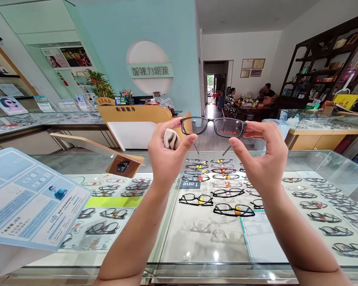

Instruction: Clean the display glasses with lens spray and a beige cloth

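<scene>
A pair of dark-framed eyeglasses (211,120) is held up level above the glass counter, with red print on one lens and both temples folded out away from me. My left hand (167,153) pinches its left end between thumb and fingers. Tucked in that same palm is a crumpled beige cloth (172,140). The opposite end of the frame sits between the thumb and fingers of my right hand (261,153). Beneath my hands, under the glass, lie several rows of eyeglasses (228,193), many with yellow or red tags.
A glass display counter (173,254) spans the front. On its left stand a blue printed card (32,198) and a wooden-framed mirror (123,165). Beyond are a cashier desk (137,115), a side counter (325,133), dark shelves (313,63) and two people seated at a table (253,107).
</scene>
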